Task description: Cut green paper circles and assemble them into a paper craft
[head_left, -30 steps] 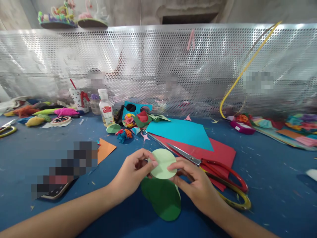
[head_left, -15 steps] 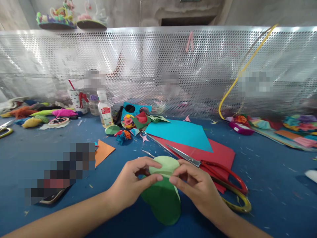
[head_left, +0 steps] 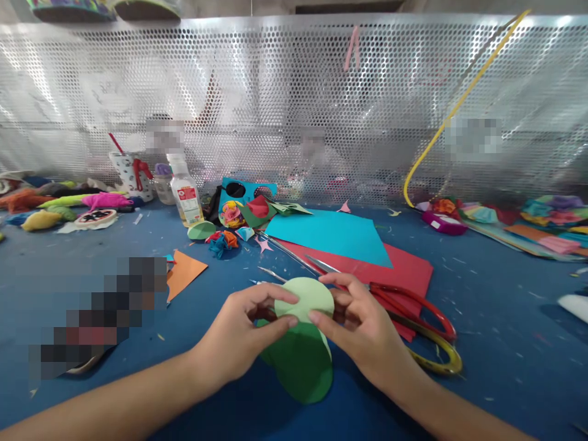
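Note:
Both hands hold a light green paper circle (head_left: 307,297) just above the blue table (head_left: 496,343). My left hand (head_left: 243,334) pinches its left edge between thumb and forefinger. My right hand (head_left: 362,327) grips its right edge, fingers curled over the top. A larger dark green paper circle (head_left: 301,367) lies flat under the hands, partly covered by them. Red- and yellow-handled scissors (head_left: 413,324) rest just right of my right hand, on a red sheet (head_left: 404,269).
A cyan sheet (head_left: 331,236) overlaps the red one. An orange scrap (head_left: 184,272), small paper flowers (head_left: 223,240), a glue bottle (head_left: 186,197) and a cup (head_left: 128,174) stand behind. Coloured papers (head_left: 542,229) lie far right. A perforated metal screen (head_left: 294,104) closes the back.
The light green circle was bent forward between my fingers half a second ago and now stands flatter again. My right-hand fingers have shifted over its top edge. The camera has tilted down slightly.

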Available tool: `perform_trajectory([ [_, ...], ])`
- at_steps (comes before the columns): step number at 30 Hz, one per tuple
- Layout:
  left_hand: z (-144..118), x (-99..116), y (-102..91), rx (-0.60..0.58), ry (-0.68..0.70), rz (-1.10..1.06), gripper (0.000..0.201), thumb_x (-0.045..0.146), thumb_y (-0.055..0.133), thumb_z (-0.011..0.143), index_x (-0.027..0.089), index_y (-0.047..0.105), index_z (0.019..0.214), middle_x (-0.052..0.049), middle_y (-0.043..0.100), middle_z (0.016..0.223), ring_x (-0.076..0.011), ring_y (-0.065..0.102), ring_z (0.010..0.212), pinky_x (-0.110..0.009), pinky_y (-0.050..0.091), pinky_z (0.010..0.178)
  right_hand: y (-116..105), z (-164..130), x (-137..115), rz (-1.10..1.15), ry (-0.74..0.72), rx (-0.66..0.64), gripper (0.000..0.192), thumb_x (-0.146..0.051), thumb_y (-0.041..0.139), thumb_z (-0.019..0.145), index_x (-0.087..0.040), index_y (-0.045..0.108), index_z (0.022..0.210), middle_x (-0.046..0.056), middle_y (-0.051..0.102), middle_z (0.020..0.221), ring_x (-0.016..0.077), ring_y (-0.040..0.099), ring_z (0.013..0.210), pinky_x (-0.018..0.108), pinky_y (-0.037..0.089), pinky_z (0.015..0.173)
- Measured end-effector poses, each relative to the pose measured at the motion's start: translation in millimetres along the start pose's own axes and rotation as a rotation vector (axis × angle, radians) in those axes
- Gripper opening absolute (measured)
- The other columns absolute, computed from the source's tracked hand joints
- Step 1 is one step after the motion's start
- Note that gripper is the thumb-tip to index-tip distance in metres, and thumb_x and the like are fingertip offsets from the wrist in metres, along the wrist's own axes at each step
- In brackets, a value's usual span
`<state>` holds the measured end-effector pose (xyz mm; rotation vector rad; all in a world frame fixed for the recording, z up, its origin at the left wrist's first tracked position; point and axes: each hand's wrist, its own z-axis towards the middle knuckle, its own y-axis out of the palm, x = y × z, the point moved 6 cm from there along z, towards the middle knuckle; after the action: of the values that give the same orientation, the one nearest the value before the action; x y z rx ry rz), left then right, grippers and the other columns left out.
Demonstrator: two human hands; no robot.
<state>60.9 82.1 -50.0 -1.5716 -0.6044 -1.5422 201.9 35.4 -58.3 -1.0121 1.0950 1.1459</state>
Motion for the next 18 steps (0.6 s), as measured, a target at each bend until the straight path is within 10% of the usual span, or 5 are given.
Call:
perform_trajectory([
  [18,-1.4,-4.0,5.1,-0.066,-0.113,-0.084,0.027,0.028,0.065,0.07,0.016,0.055,0.091,-0.003,0.062,0.077,-0.0105,0.051,0.065,-0.021,0.04,0.057,-0.5,-0.7,1.3,-0.09,-0.044,-0.041,0.027,-0.03,0.062,0.074,-0.022,0.046,0.096,0.001,0.064,0.083,0.0127,0.06,0.075,0.023,0.05,0.066],
])
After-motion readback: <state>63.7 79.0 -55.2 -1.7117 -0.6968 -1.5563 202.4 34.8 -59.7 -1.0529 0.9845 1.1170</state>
